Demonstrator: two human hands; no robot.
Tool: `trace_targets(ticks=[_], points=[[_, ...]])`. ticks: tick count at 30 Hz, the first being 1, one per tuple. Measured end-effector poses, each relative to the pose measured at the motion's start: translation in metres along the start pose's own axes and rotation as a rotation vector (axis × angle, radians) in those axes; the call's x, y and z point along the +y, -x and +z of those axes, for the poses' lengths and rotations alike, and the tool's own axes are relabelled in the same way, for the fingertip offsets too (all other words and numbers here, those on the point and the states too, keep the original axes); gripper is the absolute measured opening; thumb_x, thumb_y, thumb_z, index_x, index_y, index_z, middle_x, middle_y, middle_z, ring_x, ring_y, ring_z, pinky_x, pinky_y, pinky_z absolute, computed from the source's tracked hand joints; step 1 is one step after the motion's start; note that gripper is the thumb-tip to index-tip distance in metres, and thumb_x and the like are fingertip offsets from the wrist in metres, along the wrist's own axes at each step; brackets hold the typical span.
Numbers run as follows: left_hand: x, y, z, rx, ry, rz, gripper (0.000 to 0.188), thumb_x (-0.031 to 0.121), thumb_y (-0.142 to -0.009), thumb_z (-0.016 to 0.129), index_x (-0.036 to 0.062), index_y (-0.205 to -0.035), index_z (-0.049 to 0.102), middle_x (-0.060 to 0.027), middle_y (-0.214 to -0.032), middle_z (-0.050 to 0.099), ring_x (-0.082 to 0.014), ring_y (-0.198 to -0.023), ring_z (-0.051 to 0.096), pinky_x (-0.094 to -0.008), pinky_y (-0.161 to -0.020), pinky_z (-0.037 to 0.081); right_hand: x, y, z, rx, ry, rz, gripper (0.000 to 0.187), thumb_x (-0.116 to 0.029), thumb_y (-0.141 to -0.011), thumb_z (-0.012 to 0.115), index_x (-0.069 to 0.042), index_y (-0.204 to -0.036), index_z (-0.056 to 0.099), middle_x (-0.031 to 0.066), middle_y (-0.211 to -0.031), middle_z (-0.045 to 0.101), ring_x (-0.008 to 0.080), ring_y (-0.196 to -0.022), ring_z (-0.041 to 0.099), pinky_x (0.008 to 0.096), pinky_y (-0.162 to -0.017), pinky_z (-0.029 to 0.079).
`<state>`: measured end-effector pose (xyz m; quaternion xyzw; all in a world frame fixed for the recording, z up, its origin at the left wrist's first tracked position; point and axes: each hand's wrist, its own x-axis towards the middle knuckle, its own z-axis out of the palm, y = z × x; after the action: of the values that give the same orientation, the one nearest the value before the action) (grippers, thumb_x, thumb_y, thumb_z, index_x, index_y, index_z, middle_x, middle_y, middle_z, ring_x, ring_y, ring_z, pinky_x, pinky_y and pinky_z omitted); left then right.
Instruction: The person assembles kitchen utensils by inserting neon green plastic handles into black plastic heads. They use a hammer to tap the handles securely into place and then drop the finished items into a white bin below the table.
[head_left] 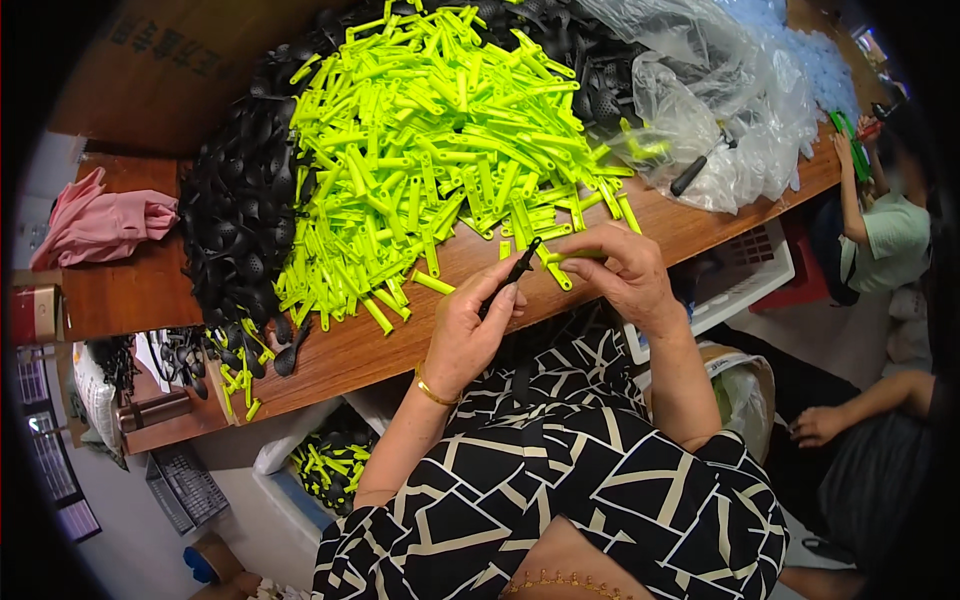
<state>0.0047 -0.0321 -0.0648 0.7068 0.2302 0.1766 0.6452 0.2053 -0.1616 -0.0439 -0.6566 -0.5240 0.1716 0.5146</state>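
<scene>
My left hand (pixel 462 335) is closed around a black plastic part (pixel 518 268), whose thin end sticks up past the fingers; the rest of it is hidden in the palm. My right hand (pixel 640 283) pinches a neon-green plastic strip (pixel 580 256) between thumb and fingers, just right of the black part's tip. Both hands are over the front edge of the wooden table (pixel 330 368). Beyond them rises a large heap of the same green strips (pixel 420 130). Black spoon-shaped parts with perforated heads (pixel 235 200) are piled to its left and behind it.
Clear plastic bags (pixel 740 90) lie at the back right, with a black-handled tool (pixel 692 172) on them. A pink cloth (pixel 110 220) rests at the left. Below the table stand a bin of green-and-black pieces (pixel 330 465) and a white crate (pixel 745 285). Other people sit at the right.
</scene>
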Motion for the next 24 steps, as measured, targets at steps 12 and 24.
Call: trace_targets(ticks=[12,24], points=[[0.006,0.008,-0.005,-0.022,-0.209,-0.012,0.025,0.01,-0.097,0.067,0.0051,-0.121,0.073,-0.0159,-0.096,0.075,-0.0291,-0.081,0.073,-0.0349,-0.072,0.055,-0.006,-0.015,-0.007,-0.231,0.167,-0.137,0.022,-0.008,-0.079,0.082,-0.013,-0.1,0.078,0.0045,-0.079,0.068,0.0238,-0.075,0.064,0.0371,-0.069,0.048],[0.002,0.009,-0.013,-0.043,-0.553,0.315,0.025,0.004,-0.093,0.069,0.0012,-0.118,0.073,-0.0143,-0.084,0.071,-0.0274,-0.071,0.07,-0.035,-0.065,0.053,-0.006,-0.005,0.013,-0.251,0.329,-0.168,0.027,-0.014,-0.082,0.08,-0.013,-0.109,0.076,0.0083,-0.082,0.068,0.0302,-0.079,0.066,0.0407,-0.071,0.051]])
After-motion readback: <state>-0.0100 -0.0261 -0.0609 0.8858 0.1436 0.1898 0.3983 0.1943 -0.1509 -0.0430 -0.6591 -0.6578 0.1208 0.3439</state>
